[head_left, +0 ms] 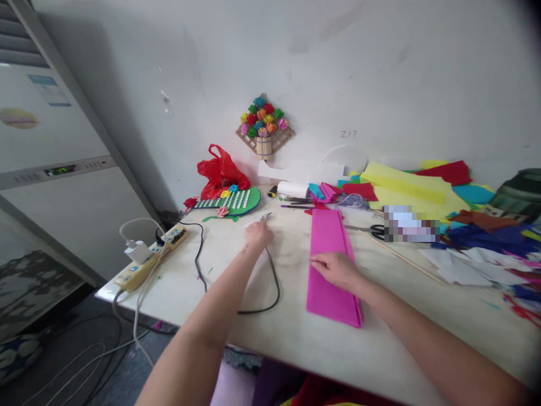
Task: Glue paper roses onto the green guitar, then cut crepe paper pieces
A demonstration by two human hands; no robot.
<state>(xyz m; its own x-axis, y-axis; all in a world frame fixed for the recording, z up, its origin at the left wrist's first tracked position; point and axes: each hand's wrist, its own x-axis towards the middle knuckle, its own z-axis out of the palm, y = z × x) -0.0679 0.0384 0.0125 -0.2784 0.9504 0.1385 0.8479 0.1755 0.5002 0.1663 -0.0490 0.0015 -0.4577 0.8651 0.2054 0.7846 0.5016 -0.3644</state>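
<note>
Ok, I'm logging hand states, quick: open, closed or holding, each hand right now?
Left hand: closed over a corded tool.
Right hand: fingers partly curled on the folded pink paper; whether gripping cannot be told.

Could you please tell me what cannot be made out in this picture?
All in the head view:
Corded tool: largely hidden by the left hand.
Pink paper: partly covered by the right hand.
Object beside the scissors: masked by pixelation, so unidentifiable.
Soccer ball: partly cut off by the left edge.
</note>
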